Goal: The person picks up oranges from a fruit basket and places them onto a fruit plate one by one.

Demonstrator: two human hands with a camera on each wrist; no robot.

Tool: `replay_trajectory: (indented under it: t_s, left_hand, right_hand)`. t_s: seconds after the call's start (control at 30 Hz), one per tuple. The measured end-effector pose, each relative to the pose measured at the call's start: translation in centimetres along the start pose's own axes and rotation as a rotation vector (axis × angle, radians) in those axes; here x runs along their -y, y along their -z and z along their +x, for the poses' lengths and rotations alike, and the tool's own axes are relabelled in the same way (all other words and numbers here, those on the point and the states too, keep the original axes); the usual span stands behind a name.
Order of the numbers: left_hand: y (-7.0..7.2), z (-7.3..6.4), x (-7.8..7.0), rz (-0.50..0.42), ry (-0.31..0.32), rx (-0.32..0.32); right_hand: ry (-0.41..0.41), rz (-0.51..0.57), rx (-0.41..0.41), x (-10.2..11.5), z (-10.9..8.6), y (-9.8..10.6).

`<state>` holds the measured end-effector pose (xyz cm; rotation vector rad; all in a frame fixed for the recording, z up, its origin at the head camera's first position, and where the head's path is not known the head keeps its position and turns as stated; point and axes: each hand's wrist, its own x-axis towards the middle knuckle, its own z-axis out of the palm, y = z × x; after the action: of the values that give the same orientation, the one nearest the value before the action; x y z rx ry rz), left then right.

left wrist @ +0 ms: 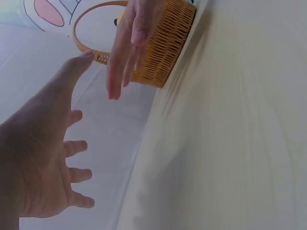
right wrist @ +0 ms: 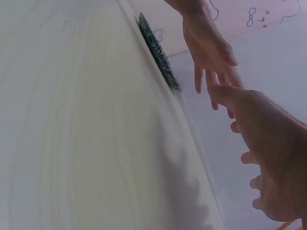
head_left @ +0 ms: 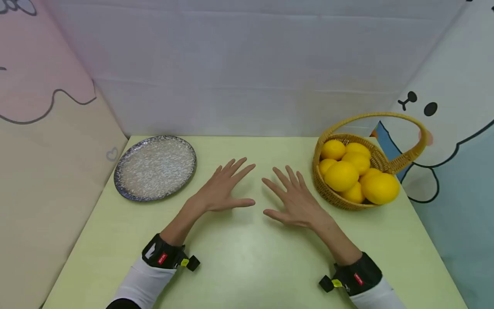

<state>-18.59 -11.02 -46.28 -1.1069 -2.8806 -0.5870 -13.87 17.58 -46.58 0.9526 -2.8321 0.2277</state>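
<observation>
A person's left hand [head_left: 221, 191] and right hand [head_left: 297, 201] hover above a pale table [head_left: 239, 266], fingers spread and grasping nothing. A speckled plate [head_left: 156, 167] lies far left; a wicker basket [head_left: 328, 194] of lemons [head_left: 341, 176] stands far right, nearer the right hand. The step appears a ready pose; taking a lemon would call for the right hand to reach right and curl its fingers.

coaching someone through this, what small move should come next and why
I'd probably ease the right hand toward the basket: that hand is empty, fingers spread, and nearer the basket than the left hand is, and the topmost yellow fruits lie uncovered.
</observation>
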Motion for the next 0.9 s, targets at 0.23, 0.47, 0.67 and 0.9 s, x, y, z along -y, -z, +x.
replay_trajectory:
  t_s: [0.23, 0.47, 0.67, 0.9]
  left_hand:
    - [0.5, 3.3, -1.7, -0.249, -0.111, 0.003]
    - [0.4, 7.7, -4.2, -0.408, -0.210, -0.064]
    - [-0.4, 11.1, -6.6, -0.442, -0.183, -0.144]
    - [-2.6, 13.9, -8.8, -0.550, -0.100, -0.153]
  right_hand:
    - [0.038, 0.144, -0.051, -0.2, -2.8, 3.7]
    - [0.032, 0.201, -0.282, -2.1, -6.5, 7.3]
    - [-0.006, 0.162, -0.606, -4.3, -9.1, 10.4]
    - [-0.159, 0.121, -0.976, -7.4, -10.8, 12.5]
